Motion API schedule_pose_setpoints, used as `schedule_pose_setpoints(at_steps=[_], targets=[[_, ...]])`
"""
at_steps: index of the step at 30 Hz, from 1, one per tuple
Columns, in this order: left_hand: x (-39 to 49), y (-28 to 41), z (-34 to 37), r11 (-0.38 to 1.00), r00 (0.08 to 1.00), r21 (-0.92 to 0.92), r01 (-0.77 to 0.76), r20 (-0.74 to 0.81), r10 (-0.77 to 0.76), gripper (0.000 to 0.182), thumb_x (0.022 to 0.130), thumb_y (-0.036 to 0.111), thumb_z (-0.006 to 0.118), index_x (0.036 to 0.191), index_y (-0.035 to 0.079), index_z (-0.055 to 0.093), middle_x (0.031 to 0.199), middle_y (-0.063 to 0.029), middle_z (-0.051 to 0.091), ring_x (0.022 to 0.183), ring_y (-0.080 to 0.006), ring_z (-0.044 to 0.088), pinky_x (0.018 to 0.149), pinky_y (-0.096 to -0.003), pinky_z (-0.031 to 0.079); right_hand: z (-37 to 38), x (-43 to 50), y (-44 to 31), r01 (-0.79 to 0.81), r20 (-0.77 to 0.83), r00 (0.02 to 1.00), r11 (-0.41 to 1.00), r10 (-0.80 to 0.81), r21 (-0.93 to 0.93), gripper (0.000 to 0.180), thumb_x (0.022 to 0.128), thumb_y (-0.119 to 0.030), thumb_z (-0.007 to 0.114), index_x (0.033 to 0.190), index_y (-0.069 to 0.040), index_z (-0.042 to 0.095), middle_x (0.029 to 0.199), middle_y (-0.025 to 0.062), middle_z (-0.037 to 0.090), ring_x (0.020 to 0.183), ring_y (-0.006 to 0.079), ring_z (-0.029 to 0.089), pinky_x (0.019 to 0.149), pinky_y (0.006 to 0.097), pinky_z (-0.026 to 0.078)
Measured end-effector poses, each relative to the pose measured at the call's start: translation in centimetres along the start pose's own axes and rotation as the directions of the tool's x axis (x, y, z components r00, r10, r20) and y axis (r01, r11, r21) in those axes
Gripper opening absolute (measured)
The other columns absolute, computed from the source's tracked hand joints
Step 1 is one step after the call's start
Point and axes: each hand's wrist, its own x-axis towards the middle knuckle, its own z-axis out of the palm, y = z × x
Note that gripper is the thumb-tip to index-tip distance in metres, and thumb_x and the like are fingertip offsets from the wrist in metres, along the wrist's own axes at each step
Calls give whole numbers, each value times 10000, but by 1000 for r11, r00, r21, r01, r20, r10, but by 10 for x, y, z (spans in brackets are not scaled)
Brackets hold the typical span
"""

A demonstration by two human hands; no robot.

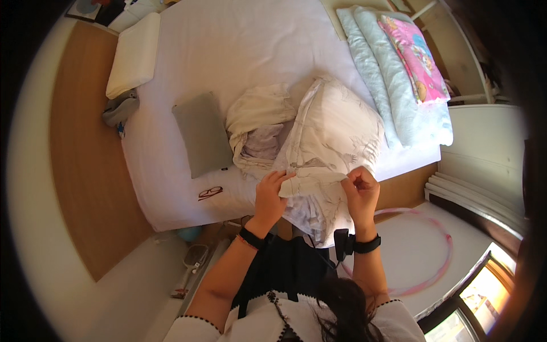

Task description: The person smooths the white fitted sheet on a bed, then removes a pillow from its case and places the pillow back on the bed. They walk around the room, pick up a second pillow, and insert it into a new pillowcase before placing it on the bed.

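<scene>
A cream fabric cover with a faint printed pattern [337,124] lies bunched at the near edge of the bed, part of it hanging over the edge. My left hand [271,196] grips its near edge on the left. On the right, my right hand [361,188] pinches the same edge between thumb and fingers, so the cloth is stretched between both hands. Left of the cover is a crumpled heap of cream and pale lilac cloth [260,111]. A grey pillow [203,134] lies beside that heap. Below the pillow rest dark-framed eyeglasses [210,193].
A folded light blue quilt [384,77] with a pink printed cloth bundle [416,60] on top lies at the bed's right. A white pillow [136,55] and grey cloth [121,107] sit far left. On the floor are a pink hoop [448,252] and a racket-shaped object [195,256].
</scene>
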Motion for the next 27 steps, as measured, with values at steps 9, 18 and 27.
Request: schedule_pose_setpoints(at_steps=[9, 18, 27], targets=[[53, 30, 8, 812, 941, -477, 337, 143, -307, 222, 943, 143, 599, 1008, -56, 675, 878, -107, 704, 809, -211, 645, 744, -316, 483, -37, 12, 11, 30, -91, 994, 949, -62, -313, 121, 845, 27, 663, 797, 4, 554, 684, 26, 542, 615, 79, 493, 573, 230, 412], [86, 82, 10, 103, 731, -831, 546, 413, -542, 307, 1000, 253, 522, 1133, 0, 633, 1011, -67, 664, 891, -184, 631, 772, -350, 508, -48, -132, 21, 156, 130, 985, 893, -110, -421, 152, 768, -104, 792, 773, -34, 658, 708, 89, 662, 630, 240, 653, 585, 316, 509], [103, 143, -35, -2, 740, -776, 631, 603, -299, 312, 1033, 225, 464, 1219, 22, 611, 1160, -87, 671, 1042, -208, 654, 923, -370, 526, -88, -132, -15, 85, -223, 910, 684, -350, -725, 248, 691, -66, 738, 872, -64, 567, 842, 104, 579, 830, 315, 542, 765, 418, 406]])
